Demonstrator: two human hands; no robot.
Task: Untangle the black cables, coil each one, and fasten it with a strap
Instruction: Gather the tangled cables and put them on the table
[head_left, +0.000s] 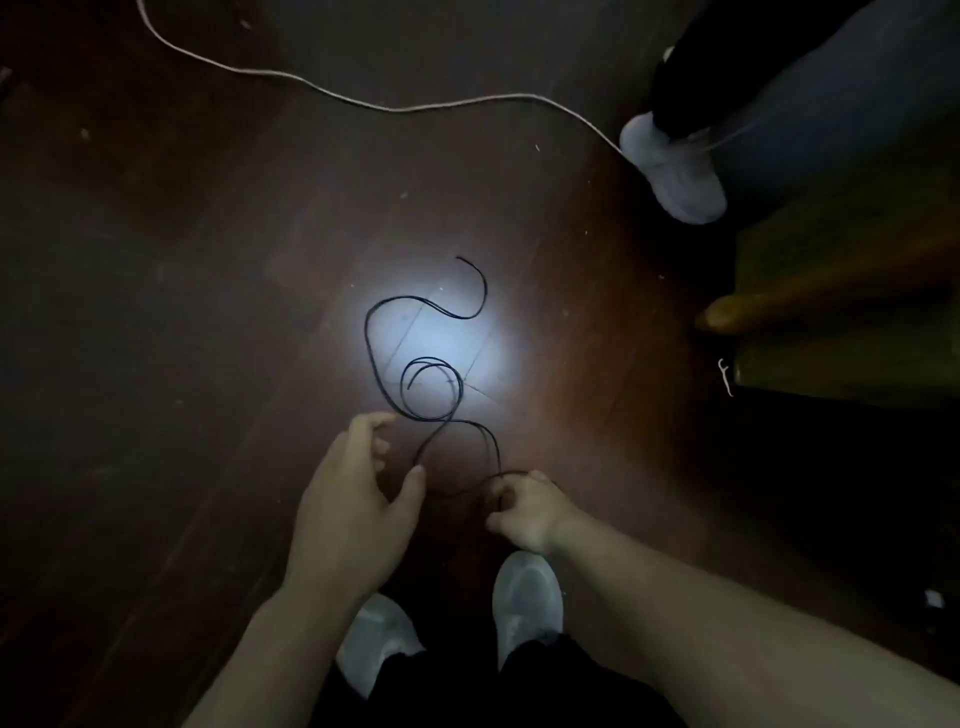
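Observation:
A thin black cable (370, 343) lies in loose loops on the dark wooden floor, lit by a bright spot of light. One free end curls away at the far side. My right hand (524, 512) pinches the near part of the cable between curled fingers. My left hand (358, 493) hovers beside the cable with relaxed, spread fingers; its thumb is close to a strand, and I cannot tell if it touches. No strap is visible.
A white cord (332, 91) snakes across the floor at the far side. Another person's leg and white shoe (675, 171) stand at the upper right. Wooden furniture (831, 312) sits at the right. My own white shoes (527, 597) are below my hands.

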